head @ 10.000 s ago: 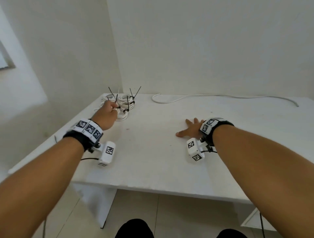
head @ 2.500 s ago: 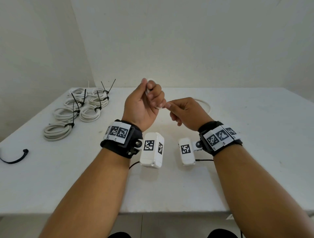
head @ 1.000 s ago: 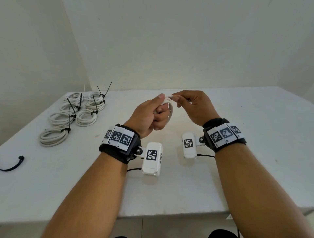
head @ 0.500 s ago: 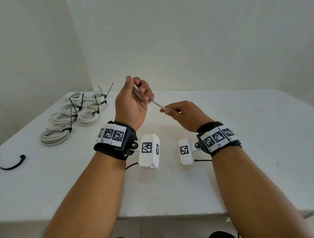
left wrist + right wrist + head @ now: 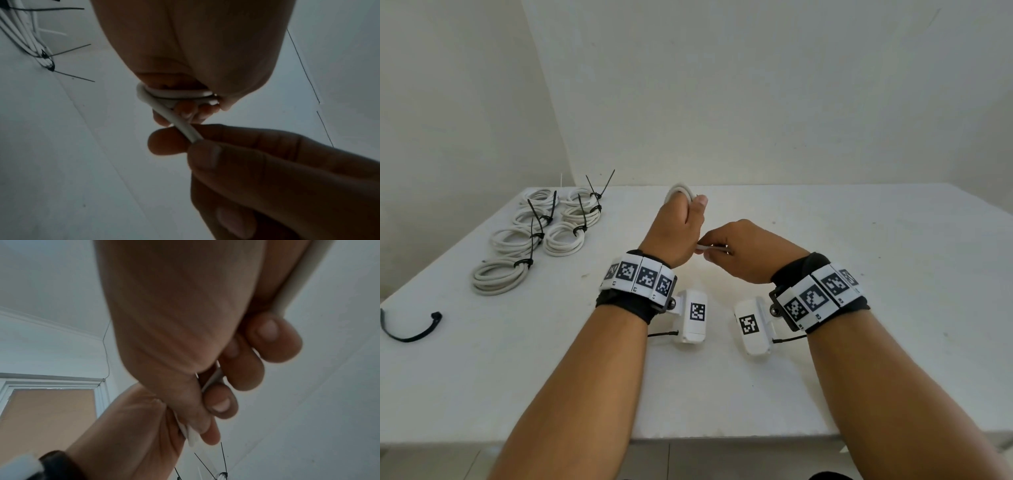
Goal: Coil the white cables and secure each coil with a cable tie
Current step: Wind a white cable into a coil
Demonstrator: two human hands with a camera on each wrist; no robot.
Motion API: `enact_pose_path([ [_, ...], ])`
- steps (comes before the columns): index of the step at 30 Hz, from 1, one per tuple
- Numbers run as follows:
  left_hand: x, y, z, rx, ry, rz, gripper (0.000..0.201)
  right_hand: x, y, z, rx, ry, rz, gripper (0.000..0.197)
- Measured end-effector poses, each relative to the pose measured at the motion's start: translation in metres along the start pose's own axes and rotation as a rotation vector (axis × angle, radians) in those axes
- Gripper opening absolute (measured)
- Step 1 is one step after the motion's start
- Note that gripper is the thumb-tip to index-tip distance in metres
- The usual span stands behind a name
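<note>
My left hand is raised over the table's middle, its fingers curled round loops of a white cable that show above the knuckles. In the left wrist view the cable is wound around the fingers, and a free end runs down to my right hand. My right hand pinches that cable end between thumb and forefinger, just right of the left palm. The right wrist view shows the white cable end poking out under the thumb.
Several coiled white cables bound with black cable ties lie at the table's far left. A loose black cable tie lies near the left edge. The white table meets a white wall at the back.
The left hand has rolled, so the cable loops now show above its knuckles. The right hand has moved left and lower with the cable end, close under the left palm.
</note>
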State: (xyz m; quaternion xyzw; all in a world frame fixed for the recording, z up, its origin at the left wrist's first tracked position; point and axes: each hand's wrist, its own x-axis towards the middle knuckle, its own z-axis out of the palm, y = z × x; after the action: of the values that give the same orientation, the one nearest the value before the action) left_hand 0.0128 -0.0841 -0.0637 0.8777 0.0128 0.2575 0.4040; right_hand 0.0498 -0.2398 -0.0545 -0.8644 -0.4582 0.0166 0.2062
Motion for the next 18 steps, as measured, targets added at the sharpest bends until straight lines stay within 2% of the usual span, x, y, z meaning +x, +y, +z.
enact_pose_path([
  [4, 0.002, -0.003, -0.007, 0.168, -0.079, -0.148, 0.033, -0.001, 0.000, -0.003, -0.047, 0.006, 0.018, 0.022],
  [7, 0.000, -0.003, -0.007, 0.246, -0.249, -0.296, 0.033, -0.003, 0.003, -0.006, -0.033, 0.009, 0.018, 0.017],
  [10, -0.003, 0.004, -0.004, 0.279, -0.445, -0.350, 0.028, -0.006, 0.007, -0.012, 0.025, 0.074, -0.009, 0.013],
  [12, -0.003, 0.006, -0.003, 0.172, -0.502, -0.376, 0.031, -0.008, 0.012, -0.017, 0.083, 0.137, -0.049, 0.010],
  [15, -0.005, 0.011, -0.002, -0.125, -0.478, -0.428, 0.046, -0.011, 0.019, -0.020, 0.203, 0.270, -0.076, 0.004],
  [18, -0.007, 0.014, -0.001, -0.253, -0.488, -0.402, 0.054, -0.011, 0.023, -0.020, 0.258, 0.358, -0.088, 0.005],
])
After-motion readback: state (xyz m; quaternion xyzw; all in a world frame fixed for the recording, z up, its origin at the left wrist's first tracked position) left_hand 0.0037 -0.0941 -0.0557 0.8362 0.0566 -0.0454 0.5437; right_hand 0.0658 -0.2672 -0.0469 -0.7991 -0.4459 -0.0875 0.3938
